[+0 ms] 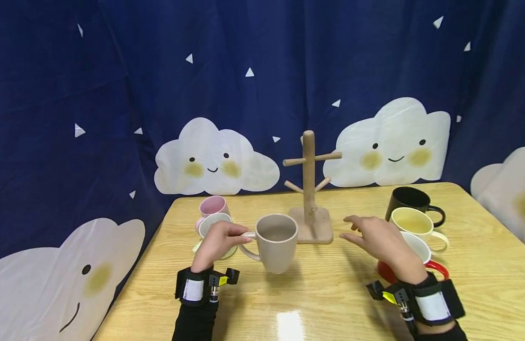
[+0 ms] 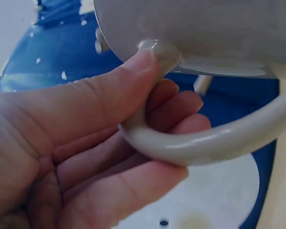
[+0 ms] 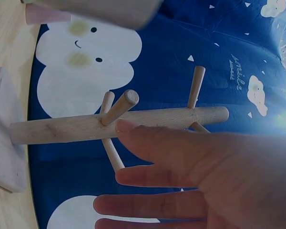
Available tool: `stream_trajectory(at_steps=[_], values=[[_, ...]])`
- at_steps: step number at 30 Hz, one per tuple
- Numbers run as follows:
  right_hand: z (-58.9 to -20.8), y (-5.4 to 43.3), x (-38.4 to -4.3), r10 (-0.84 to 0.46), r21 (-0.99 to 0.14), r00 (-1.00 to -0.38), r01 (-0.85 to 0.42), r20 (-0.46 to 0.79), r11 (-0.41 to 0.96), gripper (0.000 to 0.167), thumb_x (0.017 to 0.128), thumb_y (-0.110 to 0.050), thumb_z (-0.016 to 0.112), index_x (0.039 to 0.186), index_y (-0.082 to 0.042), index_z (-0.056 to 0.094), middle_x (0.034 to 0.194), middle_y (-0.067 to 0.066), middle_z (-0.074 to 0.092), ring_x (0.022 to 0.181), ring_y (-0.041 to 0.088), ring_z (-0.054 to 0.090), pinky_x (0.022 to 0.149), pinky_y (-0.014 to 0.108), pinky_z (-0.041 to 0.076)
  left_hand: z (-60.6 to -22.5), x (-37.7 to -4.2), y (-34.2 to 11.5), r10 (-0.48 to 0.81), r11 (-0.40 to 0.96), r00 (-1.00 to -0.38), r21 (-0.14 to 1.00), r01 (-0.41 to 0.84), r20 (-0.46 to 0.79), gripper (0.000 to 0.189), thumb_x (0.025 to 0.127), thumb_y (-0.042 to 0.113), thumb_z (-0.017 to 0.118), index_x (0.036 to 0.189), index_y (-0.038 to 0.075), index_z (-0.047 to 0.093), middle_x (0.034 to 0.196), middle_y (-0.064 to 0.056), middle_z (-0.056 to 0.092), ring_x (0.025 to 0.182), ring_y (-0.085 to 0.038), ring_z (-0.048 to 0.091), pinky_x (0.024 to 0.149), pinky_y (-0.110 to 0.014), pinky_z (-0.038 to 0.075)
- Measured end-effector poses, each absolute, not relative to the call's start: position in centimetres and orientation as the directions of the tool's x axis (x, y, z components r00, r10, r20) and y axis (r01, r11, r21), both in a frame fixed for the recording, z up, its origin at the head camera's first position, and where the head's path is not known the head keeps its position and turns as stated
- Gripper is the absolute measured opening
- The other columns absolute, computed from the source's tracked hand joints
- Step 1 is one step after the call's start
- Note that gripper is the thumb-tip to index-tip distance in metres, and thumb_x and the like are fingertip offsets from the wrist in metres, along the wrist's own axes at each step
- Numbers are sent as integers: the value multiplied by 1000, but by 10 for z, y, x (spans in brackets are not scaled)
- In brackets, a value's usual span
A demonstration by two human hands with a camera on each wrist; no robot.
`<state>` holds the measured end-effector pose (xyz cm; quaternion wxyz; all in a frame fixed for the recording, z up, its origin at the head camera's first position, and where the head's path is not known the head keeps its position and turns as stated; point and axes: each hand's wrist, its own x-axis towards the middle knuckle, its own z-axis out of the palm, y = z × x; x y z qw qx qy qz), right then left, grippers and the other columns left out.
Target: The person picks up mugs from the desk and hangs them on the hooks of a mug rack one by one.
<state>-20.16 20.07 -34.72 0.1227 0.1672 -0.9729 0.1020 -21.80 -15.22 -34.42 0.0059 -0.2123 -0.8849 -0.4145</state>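
Note:
My left hand point(image 1: 216, 242) pinches the handle of a beige mug point(image 1: 277, 246), which hangs upright above the table, left of centre. In the left wrist view the thumb and fingers point(image 2: 174, 107) close round the upper part of that handle point(image 2: 195, 145). My right hand point(image 1: 379, 239) is held over the right side with fingers extended and nothing in them. Beyond the mug stands a wooden mug tree point(image 1: 309, 189) with several bare pegs. It appears behind the right hand's thumb in the right wrist view, where I cannot tell whether they touch.
At the left, a pink mug point(image 1: 213, 205), a white mug point(image 1: 208, 223) and a partly hidden greenish one point(image 1: 229, 253) form a row. To the right stand a black mug point(image 1: 404, 201), a pale yellow mug point(image 1: 415, 225) and a red mug with white interior point(image 1: 387, 272), partly behind my right arm.

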Motion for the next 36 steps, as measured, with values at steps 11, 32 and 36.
stream_trajectory(at_steps=[11,32,36], values=[[-346,203,-205,-299,-178,-915,-353,270,919,41,82,-36,66,110,-5,64,84,6,69,72,21,65,54,35,49,-331,-212,-97,399,474,-877,759,447,267,17,80,20,69,93,10,74,90,-4,72,81,-10,63,74,-23,50],[-340,207,-205,-141,-393,-960,-230,242,890,40,92,-35,53,108,0,64,83,11,70,74,24,65,64,40,50,-338,-213,-78,480,464,-875,828,315,64,19,87,22,63,95,8,73,81,-8,70,71,-10,57,65,-29,50],[-335,207,-203,-106,-655,-982,-183,157,733,59,98,-46,31,119,3,57,99,20,67,88,30,64,74,41,53,-339,-215,-76,468,455,-882,840,294,55,20,86,22,63,95,7,72,81,-9,70,71,-11,58,63,-26,49]])
